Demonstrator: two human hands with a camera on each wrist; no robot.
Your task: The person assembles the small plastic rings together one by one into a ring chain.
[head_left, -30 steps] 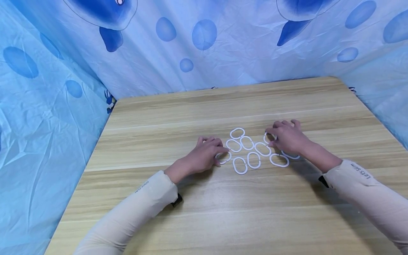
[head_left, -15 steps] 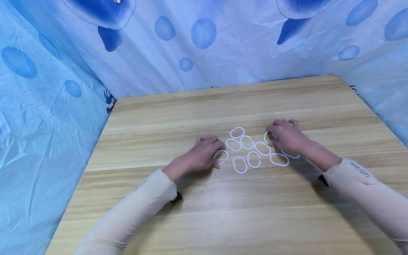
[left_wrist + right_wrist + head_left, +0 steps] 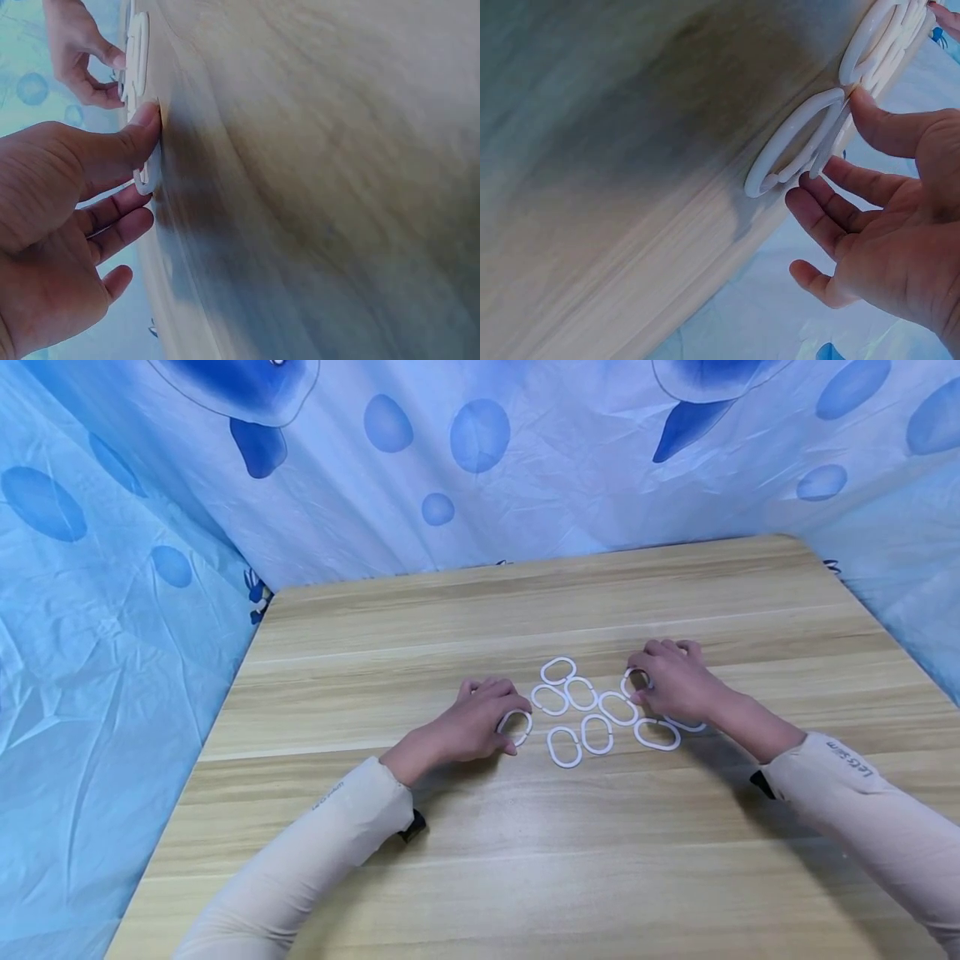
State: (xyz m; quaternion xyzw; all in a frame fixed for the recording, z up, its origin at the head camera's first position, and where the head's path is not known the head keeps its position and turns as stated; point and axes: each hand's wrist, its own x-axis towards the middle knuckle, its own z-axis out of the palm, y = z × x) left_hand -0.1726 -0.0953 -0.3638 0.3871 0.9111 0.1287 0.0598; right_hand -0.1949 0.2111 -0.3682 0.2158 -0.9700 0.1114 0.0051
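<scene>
On wooden table (image 3: 525, 860): white plastic rings (image 3: 597, 734), approx. 10, flat, loose cluster btwn hands. L hand (image 3: 472, 727) pinches leftmost ring (image 3: 514, 727); R hand (image 3: 671, 681) curled on ring (image 3: 633, 679) at right. Est.: none gathered or linked yet, rest untouched.

A person is wearing close-fitting, pale cream long sleeves on both arms, the left sleeve (image 3: 300, 847) and the right sleeve (image 3: 870, 810) each ending at the wrist. Small dark lettering is running along each sleeve near the cuff, too small to read clearly, and a small black strap or tab is peeking out from under each cuff. Both the left hand (image 3: 472, 727) and the right hand (image 3: 671, 681) are showing bare, with no gloves, rings or watch in sight.
</scene>
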